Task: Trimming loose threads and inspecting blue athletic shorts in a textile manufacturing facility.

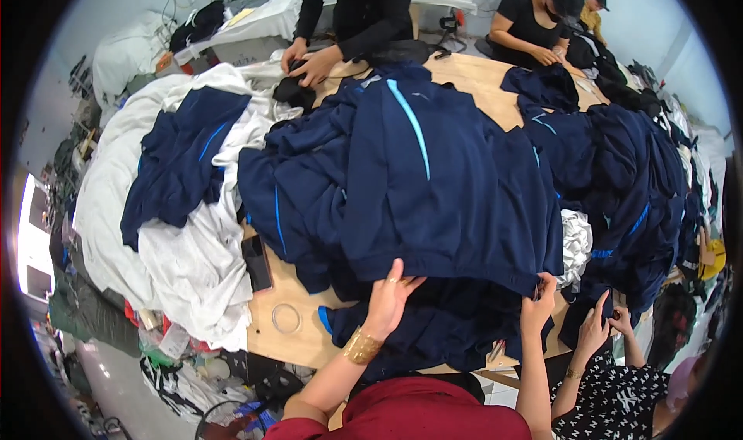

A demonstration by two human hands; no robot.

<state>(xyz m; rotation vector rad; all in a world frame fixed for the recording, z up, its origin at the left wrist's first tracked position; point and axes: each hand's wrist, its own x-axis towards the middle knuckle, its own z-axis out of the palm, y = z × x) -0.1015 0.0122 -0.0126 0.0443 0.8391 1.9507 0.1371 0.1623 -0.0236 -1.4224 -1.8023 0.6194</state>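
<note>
A navy blue garment [464, 200] with a light blue stripe lies spread over a heap of similar ones, its ribbed hem toward me. My left hand [389, 304], below a wide gold bracelet, grips this hem left of its middle, some fingers hidden beneath the cloth. At the hem's right corner, my right hand [538, 304] pinches the edge between thumb and fingers. Under the raised hem, more dark navy cloth [418, 328] sits in shadow near my body.
White cloth [186, 262] covers the left side, with a navy piece [182, 157] on top. A dark phone [256, 263] and a clear ring [286, 318] lie on the wooden table [267, 335]. Small scissors [496, 350] lie near the front. Co-workers handle garments across and at right.
</note>
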